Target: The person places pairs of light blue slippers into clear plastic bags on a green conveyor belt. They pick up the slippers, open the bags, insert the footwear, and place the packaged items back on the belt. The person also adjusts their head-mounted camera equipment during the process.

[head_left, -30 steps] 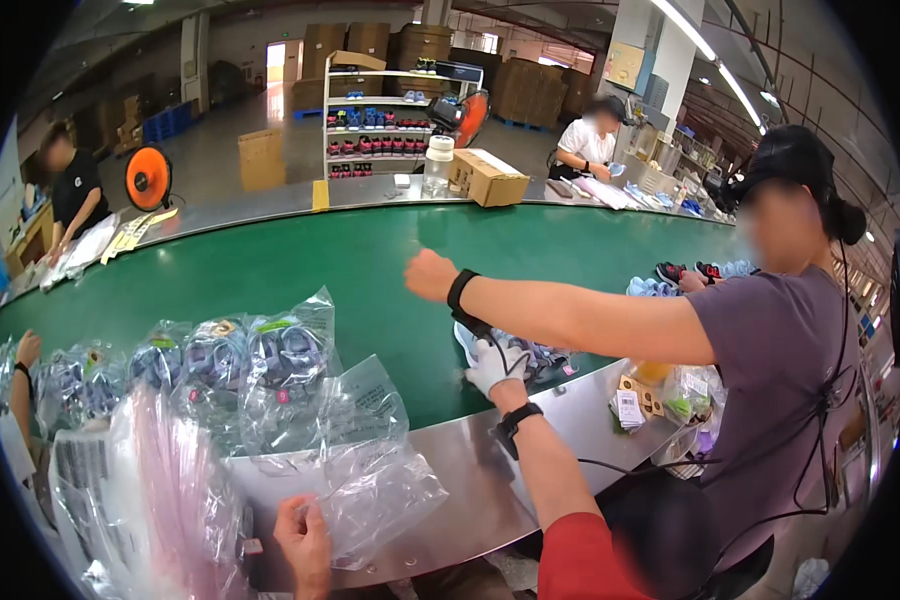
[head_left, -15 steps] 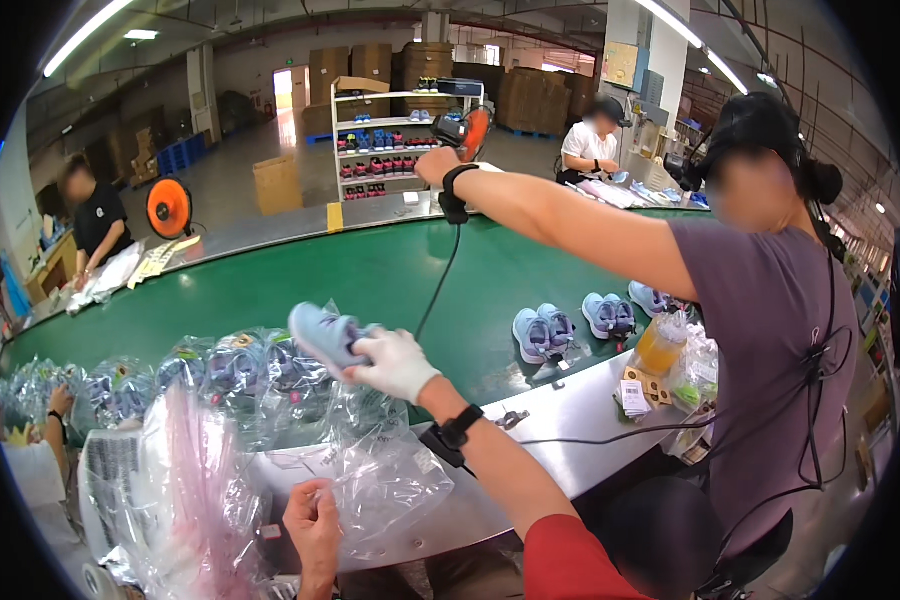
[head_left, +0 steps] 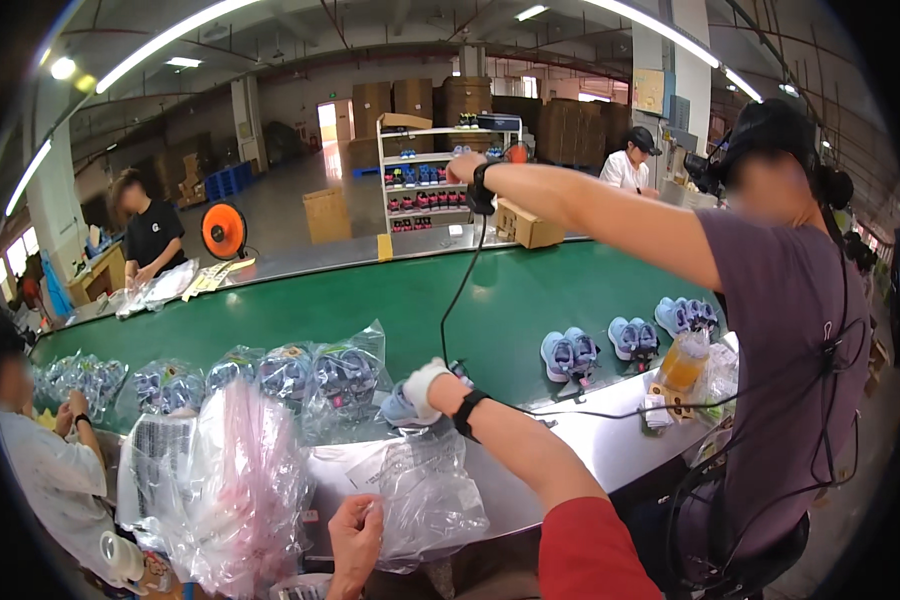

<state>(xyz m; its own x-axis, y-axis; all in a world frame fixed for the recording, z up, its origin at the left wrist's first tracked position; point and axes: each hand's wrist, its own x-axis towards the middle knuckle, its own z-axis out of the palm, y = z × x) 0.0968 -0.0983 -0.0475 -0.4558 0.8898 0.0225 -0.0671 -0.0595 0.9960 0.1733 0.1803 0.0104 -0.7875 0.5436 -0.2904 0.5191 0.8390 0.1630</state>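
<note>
A long green conveyor belt [head_left: 450, 300] is seen running across a footwear packing floor, with pairs of small blue shoes [head_left: 568, 352] resting on it at three o'clock from the working hands and a row of already bagged shoes [head_left: 300, 375] at nine o'clock. Along its near edge a steel table [head_left: 610, 440] carries a clear plastic bag [head_left: 420, 490], lying flat with its mouth toward the belt. The bag's near edge is pinched by the bare left hand [head_left: 355, 535], closed on the film at six o'clock. The gloved right hand [head_left: 425, 388] is closed around a small blue shoe [head_left: 398, 408], held just above the bag's far end, at twelve o'clock from the left hand and well clear of it. For a clean insertion, the mouth would best be held taut and lifted open by the left hand while the shoe is slid in toe first, so that the film is not snagged or crumpled. A neighbouring worker's arm [head_left: 590, 205] is stretched over the belt at one o'clock.
</note>
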